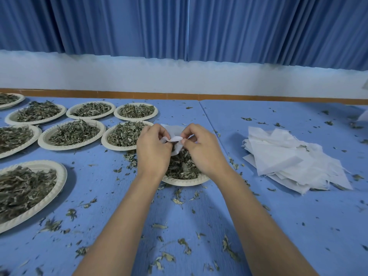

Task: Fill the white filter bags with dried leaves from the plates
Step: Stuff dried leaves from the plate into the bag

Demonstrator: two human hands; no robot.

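Observation:
A white filter bag point(176, 138) hangs between both hands above a white paper plate point(185, 181) of dried leaves point(183, 166) at the table's middle. My left hand point(153, 151) pinches the bag's left edge, with some dark leaf bits at its fingertips near the bag's mouth. My right hand point(201, 148) pinches the right edge. The hands hide most of the bag and the plate's far half.
Several more paper plates point(71, 134) heaped with dried leaves fill the table's left side. A loose pile of white filter bags point(288, 160) lies to the right. Leaf crumbs are scattered over the blue table point(258, 226). A white wall and blue curtains stand behind.

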